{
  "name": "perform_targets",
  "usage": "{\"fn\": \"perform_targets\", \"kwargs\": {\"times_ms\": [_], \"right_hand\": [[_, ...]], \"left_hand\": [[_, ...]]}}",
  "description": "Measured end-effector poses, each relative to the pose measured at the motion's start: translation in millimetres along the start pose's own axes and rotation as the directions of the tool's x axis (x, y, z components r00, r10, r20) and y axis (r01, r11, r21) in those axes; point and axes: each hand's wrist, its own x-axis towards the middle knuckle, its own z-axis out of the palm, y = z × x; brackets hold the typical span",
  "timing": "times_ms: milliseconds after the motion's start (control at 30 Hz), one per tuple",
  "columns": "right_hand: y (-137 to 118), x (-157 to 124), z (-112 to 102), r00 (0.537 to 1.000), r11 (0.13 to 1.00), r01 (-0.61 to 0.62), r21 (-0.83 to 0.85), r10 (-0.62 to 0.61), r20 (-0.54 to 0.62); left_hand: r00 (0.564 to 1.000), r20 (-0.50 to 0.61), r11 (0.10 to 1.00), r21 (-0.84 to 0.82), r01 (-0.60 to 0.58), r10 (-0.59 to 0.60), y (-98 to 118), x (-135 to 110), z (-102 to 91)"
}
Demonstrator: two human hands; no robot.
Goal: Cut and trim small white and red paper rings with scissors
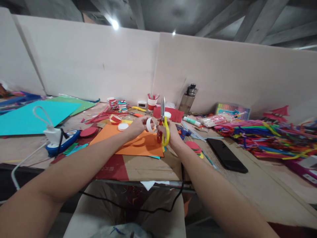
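Observation:
Above the orange paper sheets (143,145), my left hand (137,127) is closed on a white paper ring (149,125), pinching it by its left side. Close beside it, my right hand (171,132) grips a pair of scissors (162,109) with yellow and red handles, its blades pointing upward. Some fingers of the right hand are hidden behind the handles, near the ring's right side. A white round disc (123,126) lies on the orange sheets left of the hands, and a red and cream paper ring (115,119) sits just behind it.
Right of my hands are red paper circles (193,146), a black phone (226,154) and a heap of coloured pipe cleaners (264,135). A glue stick (192,121) and a bottle (187,100) stand behind. Left are turquoise sheets (37,115) and a blue power strip (63,142).

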Motion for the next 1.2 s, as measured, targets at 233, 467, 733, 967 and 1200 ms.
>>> {"fn": "perform_targets", "kwargs": {"times_ms": [233, 467, 733, 967, 1200], "right_hand": [[-7.9, -5.8, 8.6, 0.997, 0.994, 0.055, -0.095, -0.050, 0.058], [-19.3, -14.7, 10.1, 0.955, 0.864, 0.292, -0.410, -0.240, 0.173], [-17.8, -13.6, 2.7, 0.946, 0.794, 0.290, -0.535, -0.153, 0.286], [-15.6, -13.5, 1.7, 0.941, 0.796, 0.295, -0.529, -0.145, 0.307], [-13.2, -13.0, 0.1, 0.930, 0.806, 0.300, -0.511, -0.127, 0.346]], "left_hand": [[0.988, -0.155, 0.990, -0.144, 0.002, -0.024, 8.3, 0.0, -4.2], [0.921, -0.388, 0.944, -0.301, -0.132, 0.005, 11.8, 13.8, -26.7], [0.897, -0.409, 0.935, -0.221, -0.276, 0.168, 12.3, 10.9, -24.9], [0.882, -0.416, 0.924, -0.201, -0.326, 0.221, 8.5, 12.1, -25.1], [0.884, -0.408, 0.923, -0.200, -0.328, 0.226, 7.2, 12.3, -23.6]]}}
